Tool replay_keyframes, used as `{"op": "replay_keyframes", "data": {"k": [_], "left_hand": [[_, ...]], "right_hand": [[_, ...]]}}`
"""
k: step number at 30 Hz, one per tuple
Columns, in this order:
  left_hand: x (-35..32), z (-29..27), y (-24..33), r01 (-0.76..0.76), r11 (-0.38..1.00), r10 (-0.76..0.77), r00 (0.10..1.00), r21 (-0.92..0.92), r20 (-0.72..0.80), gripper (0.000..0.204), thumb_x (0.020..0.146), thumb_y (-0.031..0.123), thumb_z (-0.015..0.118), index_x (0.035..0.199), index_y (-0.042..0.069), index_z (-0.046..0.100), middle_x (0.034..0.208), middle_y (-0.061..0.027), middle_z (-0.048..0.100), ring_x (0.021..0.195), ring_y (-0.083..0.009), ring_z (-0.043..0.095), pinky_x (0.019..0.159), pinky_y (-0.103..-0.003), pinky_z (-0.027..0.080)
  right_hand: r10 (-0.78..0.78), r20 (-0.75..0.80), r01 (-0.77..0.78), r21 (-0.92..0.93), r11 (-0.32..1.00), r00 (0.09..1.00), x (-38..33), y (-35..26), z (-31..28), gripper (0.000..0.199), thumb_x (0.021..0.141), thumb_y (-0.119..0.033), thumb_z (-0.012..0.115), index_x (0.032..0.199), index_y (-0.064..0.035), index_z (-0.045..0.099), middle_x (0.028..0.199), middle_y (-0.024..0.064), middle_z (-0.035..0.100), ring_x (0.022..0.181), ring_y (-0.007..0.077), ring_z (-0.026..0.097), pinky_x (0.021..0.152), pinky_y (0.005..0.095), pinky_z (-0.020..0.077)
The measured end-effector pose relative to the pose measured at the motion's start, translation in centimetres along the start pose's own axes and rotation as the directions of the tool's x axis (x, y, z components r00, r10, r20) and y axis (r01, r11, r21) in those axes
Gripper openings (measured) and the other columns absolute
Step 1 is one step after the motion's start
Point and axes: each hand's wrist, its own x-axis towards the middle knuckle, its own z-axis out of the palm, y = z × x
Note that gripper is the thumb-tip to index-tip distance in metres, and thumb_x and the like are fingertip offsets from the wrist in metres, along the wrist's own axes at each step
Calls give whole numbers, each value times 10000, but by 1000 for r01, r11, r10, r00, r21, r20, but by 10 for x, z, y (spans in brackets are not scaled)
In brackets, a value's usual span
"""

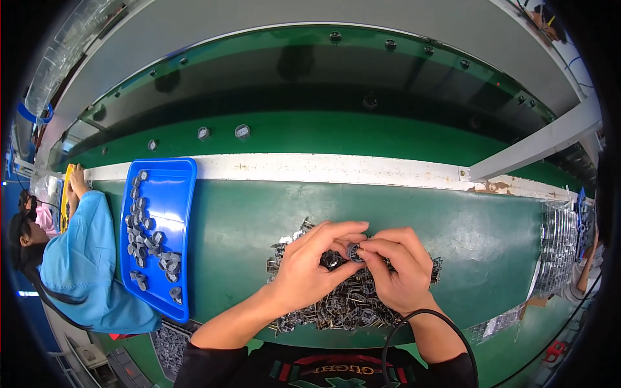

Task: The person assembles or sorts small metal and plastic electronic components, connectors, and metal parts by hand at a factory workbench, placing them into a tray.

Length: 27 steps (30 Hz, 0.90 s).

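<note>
My left hand and my right hand meet over a heap of small dark metal parts on the green table. Between the fingertips of both hands is one small round dark part, pinched from the left and the right. The heap spreads under and around both hands, and my palms hide much of it.
A blue tray with several small grey round parts lies to the left. Two similar parts sit on the green conveyor beyond a white rail. A co-worker in light blue sits at far left. Stacked clear trays stand at right.
</note>
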Motion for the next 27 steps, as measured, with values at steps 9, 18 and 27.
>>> {"op": "replay_keyframes", "data": {"k": [9, 18, 27], "left_hand": [[5, -14, 9, 147, 970, -128, 986, -193, 109, 505, 814, -69, 735, 1285, 44, 593, 1139, -112, 696, 974, -145, 686, 830, -272, 571], [95, -43, -38, 120, 952, -77, 984, 281, -161, 281, 858, -77, 574, 1113, 3, 661, 1045, -134, 730, 947, -215, 711, 826, -307, 557], [205, -86, -123, 237, 817, -55, 939, 526, -339, 184, 854, 107, 673, 1032, 67, 696, 988, -89, 747, 1028, -323, 624, 934, -407, 495]], "right_hand": [[-94, -65, 90, -63, 994, 993, -1, 6, 4, 240, 771, 61, 767, 996, -10, 717, 922, 89, 643, 693, 207, 641, 574, 300, 524], [72, 181, -14, -306, 952, 981, 14, 39, -37, 153, 867, -2, 642, 999, -15, 717, 849, 86, 640, 757, 280, 617, 655, 382, 519], [27, 261, 51, -287, 957, 965, 2, 20, -9, 78, 762, -154, 807, 788, -122, 741, 863, 0, 585, 781, 201, 551, 712, 351, 453]]}}
